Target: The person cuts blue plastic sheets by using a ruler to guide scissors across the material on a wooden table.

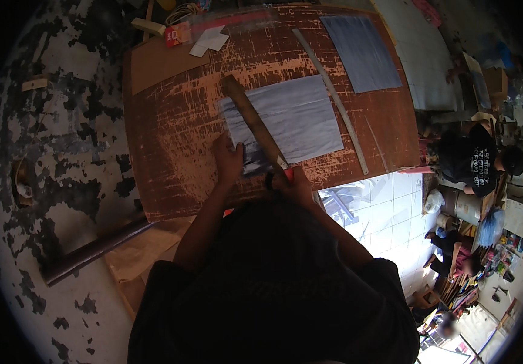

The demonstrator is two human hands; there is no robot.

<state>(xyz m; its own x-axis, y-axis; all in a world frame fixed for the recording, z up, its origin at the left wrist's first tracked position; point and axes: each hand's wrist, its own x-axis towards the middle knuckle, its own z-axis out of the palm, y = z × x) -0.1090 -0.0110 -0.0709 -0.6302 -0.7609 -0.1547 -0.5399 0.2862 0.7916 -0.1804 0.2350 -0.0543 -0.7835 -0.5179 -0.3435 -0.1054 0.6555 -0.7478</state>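
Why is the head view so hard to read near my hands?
Head view: the torso and both arms are in deep shadow, so the right hand at the near end of the ruler is murky; the left hand on the grey sheet is clearer; fisheye bends the board edges.

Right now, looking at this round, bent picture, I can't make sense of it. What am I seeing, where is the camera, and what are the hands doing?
The camera sits on a person's head and looks down, so straight edges bend near the rim. There is no machine here, only bare hands. A worn brown board serves as the work surface. On it lies a pale grey sheet with a long wooden straightedge laid across it. The left hand presses flat on the sheet beside the straightedge. The right hand holds a small tool with a red part at the straightedge's near end. A second grey sheet lies farther away.
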